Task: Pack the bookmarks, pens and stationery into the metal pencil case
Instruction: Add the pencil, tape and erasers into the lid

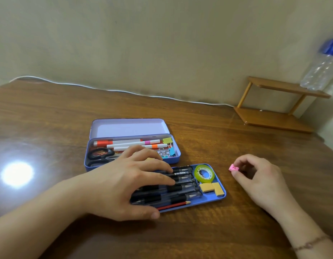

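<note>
The blue metal pencil case (177,153) lies open on the wooden table, lid (128,128) tilted back. Inside are white markers (128,143), black scissors (101,154) and binder clips (169,148). In front of it sits the case's blue inner tray (210,199) with several black pens (180,189), a red pencil (173,206), a green tape roll (204,173) and two yellow erasers (212,188). My left hand (124,184) rests flat on the pens, fingers spread. My right hand (259,182), to the right of the tray, pinches a small pink clip (233,168) just above the table.
A small wooden two-tier shelf (274,109) stands at the back right by the wall, with a plastic water bottle (322,68) on its top. A white cable (124,91) runs along the table's far edge. A lamp glare (17,174) shines at the left.
</note>
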{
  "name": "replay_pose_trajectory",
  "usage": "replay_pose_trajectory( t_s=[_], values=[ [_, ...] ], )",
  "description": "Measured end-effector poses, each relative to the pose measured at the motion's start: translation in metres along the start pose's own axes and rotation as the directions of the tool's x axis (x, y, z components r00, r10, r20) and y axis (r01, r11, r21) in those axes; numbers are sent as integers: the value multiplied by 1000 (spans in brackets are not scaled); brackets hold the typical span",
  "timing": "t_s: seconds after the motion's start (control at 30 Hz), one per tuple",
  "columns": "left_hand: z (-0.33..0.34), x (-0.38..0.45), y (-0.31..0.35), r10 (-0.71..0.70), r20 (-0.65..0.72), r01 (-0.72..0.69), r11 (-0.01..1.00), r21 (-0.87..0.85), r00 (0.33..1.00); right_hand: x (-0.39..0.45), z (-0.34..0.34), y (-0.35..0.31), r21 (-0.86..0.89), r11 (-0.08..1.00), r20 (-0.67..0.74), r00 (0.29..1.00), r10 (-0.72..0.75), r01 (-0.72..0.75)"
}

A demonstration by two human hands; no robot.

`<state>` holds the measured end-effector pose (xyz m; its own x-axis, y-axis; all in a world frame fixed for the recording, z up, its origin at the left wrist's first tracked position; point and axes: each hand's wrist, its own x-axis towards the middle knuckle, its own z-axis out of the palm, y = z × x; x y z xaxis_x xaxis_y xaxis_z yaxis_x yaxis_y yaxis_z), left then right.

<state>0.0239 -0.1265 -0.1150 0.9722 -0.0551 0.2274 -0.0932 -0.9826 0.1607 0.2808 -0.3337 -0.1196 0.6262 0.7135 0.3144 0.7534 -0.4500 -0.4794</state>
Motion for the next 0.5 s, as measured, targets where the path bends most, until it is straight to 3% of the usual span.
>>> replay_pose_trajectory(
  t_s=[0.1, 0.2, 0.27, 0.5],
  values=[
    [-2, 0, -1, -14, 0, 14, 1000, 2, 1000, -11, -9, -13, 258, 936, 29, 967, -254, 238],
    [-1, 0, -1, -21, 8, 21, 1000, 3, 1000, -20, -5, -22, 310, 838, 165, 842, -514, 450],
    [-1, 0, -1, -23, 17, 23, 1000, 6, 1000, -20, -2, -23, 291, 840, 228, 820, -525, 458],
    [0, 0, -2, -15, 17, 15, 1000, 9, 1000, -20, 2, -19, 250, 858, 225, 836, -501, 448]
  ],
)
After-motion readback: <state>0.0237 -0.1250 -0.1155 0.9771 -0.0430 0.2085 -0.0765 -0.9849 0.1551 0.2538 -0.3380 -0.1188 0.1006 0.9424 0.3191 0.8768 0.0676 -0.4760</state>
